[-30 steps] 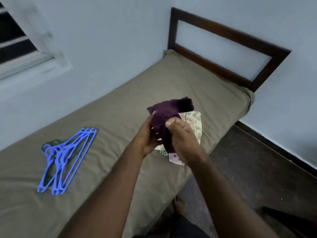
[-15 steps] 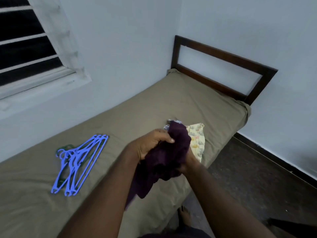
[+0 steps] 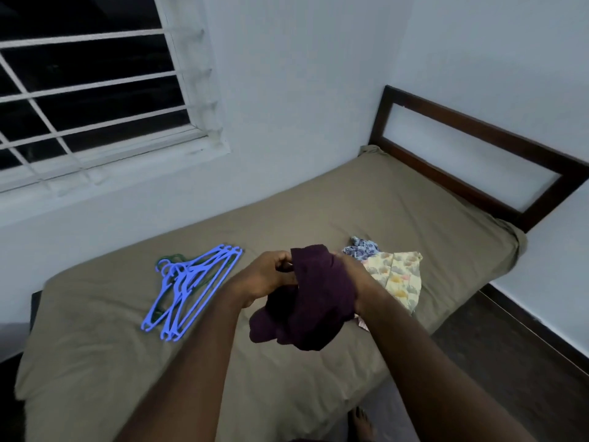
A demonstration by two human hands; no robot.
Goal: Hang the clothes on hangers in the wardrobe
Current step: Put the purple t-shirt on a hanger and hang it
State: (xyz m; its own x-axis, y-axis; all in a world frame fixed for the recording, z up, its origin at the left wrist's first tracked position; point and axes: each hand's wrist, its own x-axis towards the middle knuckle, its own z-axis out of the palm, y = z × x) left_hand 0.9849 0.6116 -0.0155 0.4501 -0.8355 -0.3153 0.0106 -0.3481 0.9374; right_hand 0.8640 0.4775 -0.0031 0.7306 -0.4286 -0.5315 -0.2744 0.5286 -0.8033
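Note:
A dark purple garment (image 3: 315, 301) hangs bunched between my two hands above the bed. My left hand (image 3: 269, 275) grips its upper left edge with curled fingers. My right hand (image 3: 357, 275) holds the cloth from the right side and is mostly hidden behind it. A stack of blue plastic hangers (image 3: 191, 288) lies on the bed to the left of my hands. Folded clothes, one yellow floral (image 3: 398, 275) and one blue patterned (image 3: 363, 248), lie on the bed just right of the purple garment.
The bed (image 3: 318, 212) has an olive sheet and a dark wooden headboard (image 3: 478, 167) at the far right. A barred window (image 3: 89, 90) is in the wall behind. Dark floor (image 3: 510, 362) runs along the bed's right side. My bare foot (image 3: 361, 422) stands by the bed edge.
The purple garment came up off the folded pile and now hangs lower, more unfolded, between my hands. My view tilted up, showing more window.

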